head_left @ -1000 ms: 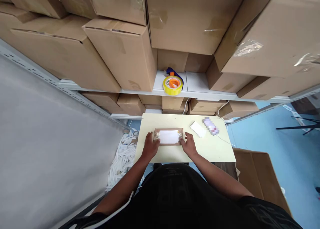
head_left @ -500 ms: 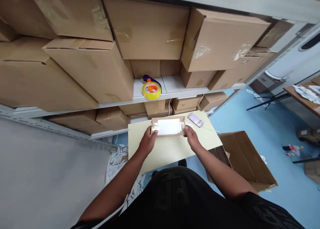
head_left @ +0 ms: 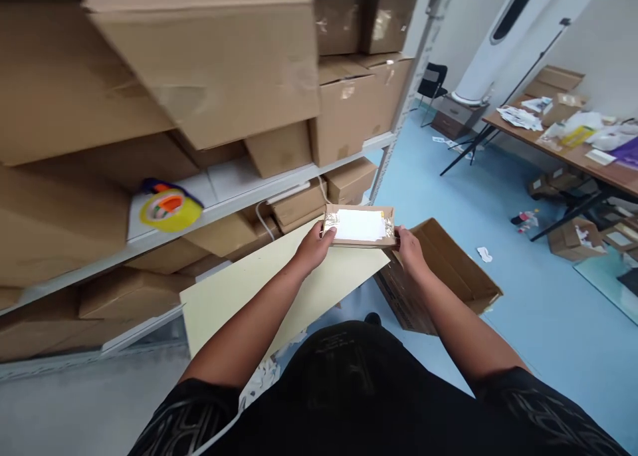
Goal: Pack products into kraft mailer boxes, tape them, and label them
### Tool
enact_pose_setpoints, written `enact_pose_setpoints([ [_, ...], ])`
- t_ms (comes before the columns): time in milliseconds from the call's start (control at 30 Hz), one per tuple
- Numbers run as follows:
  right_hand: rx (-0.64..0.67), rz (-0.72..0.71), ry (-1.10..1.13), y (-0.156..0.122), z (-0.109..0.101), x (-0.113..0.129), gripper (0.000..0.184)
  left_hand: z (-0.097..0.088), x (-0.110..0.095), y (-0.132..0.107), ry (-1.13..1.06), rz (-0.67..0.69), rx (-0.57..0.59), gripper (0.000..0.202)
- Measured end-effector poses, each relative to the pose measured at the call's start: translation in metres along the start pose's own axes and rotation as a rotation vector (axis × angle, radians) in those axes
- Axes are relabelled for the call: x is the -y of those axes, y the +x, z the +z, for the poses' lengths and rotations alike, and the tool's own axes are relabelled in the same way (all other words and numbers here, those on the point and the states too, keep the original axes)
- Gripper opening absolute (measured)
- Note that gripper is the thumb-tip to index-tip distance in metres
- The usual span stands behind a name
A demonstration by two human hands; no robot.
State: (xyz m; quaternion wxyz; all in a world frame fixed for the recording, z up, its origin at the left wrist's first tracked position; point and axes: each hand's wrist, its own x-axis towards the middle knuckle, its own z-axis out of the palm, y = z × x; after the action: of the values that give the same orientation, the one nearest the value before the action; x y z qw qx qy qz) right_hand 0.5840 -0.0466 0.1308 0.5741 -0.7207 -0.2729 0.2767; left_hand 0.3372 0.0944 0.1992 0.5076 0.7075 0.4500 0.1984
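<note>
A small cardboard box [head_left: 359, 244] with a white label [head_left: 359, 225] on top and shiny clear tape at both ends is held up in front of me. My left hand [head_left: 315, 246] grips its left end, thumb on top. At the right end, my right hand [head_left: 409, 246] is closed round the edge. Beneath it lies the pale yellow tabletop [head_left: 239, 296]. Just behind my right hand stands a large open cardboard box [head_left: 448, 263], its inside partly hidden by my arm.
A shelf [head_left: 239, 190] with stacked cardboard boxes [head_left: 224, 64] runs along the left and front. A yellow tape roll in a dispenser [head_left: 182, 217] sits on it. A brown desk [head_left: 558, 143] with papers and packages stands at right on the blue floor [head_left: 503, 236].
My view has turned right, showing more of the floor and desk. Both hands have carried the small box rightward, from above the table's middle toward its right end by the large open box.
</note>
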Motion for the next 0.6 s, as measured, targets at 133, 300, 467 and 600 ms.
enact_pose_setpoints([
  [133, -0.128, 0.064, 0.014, 0.030, -0.096, -0.019, 0.065, 0.096, -0.049, 0.055, 0.058, 0.056, 0.109, 0.047],
  [300, -0.324, 0.125, -0.118, 0.039, -0.198, -0.038, 0.064, 0.212, -0.101, 0.107, 0.149, 0.098, 0.262, 0.044],
  [467, -0.486, 0.169, -0.144, 0.027, -0.253, -0.058, 0.059, 0.297, -0.123, 0.133, 0.215, 0.140, 0.392, 0.047],
  [600, -0.506, 0.169, -0.105, 0.019, -0.267, -0.084, 0.057, 0.332, -0.121, 0.148, 0.247, 0.168, 0.470, 0.047],
])
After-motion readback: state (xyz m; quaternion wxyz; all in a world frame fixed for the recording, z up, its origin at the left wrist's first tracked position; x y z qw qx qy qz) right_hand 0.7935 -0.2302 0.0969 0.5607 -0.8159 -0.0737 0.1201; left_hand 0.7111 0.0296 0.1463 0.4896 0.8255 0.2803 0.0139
